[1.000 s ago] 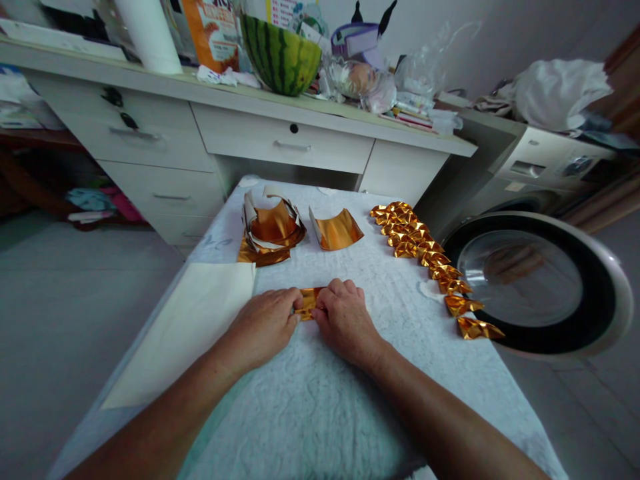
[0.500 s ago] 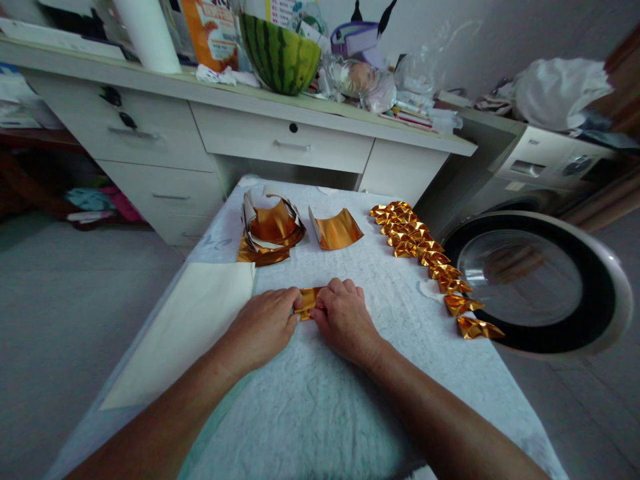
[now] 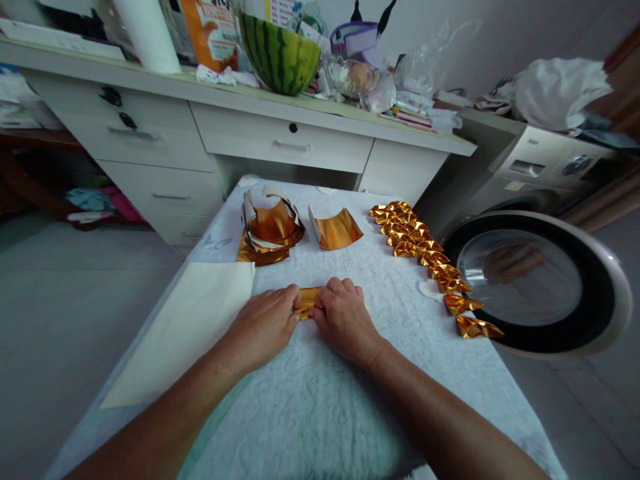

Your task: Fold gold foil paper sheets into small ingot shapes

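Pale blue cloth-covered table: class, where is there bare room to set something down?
Bare cloth shows between the right hand and the row of folded, shiny gold-foil pieces, and on the near side between the forearms. Crowded: the left, with the curled gold-foil stack and large flat cream paper sheet.

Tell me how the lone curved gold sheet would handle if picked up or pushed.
The gold sheet looks thin, so it is probably light and easily creased. Its curled shape suggests some springiness, so it may rock if pushed. Its shiny face could feel slippery.

White drawers [image 3: 237, 137] stand before a greyish wall [image 3: 520, 30].
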The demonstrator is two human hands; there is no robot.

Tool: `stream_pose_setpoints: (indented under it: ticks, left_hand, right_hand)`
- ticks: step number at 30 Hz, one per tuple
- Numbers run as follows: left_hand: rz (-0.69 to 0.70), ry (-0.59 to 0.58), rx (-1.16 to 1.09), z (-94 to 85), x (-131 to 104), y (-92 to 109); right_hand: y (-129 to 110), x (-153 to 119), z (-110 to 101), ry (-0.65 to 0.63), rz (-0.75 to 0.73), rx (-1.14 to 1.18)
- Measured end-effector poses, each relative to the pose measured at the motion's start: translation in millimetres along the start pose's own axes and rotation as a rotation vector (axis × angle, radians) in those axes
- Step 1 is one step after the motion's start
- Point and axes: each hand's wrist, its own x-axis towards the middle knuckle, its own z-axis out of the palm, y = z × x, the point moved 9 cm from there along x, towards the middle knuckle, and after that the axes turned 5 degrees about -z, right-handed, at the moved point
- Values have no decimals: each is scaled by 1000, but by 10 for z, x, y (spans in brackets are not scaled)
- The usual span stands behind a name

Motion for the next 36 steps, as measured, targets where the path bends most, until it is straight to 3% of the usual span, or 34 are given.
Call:
stream_pose_setpoints:
  ticks: [36]
  left_hand:
    - [12,11,24,-1,11,22]
  right_hand:
    - [-3,46,21,-12,-19,-9]
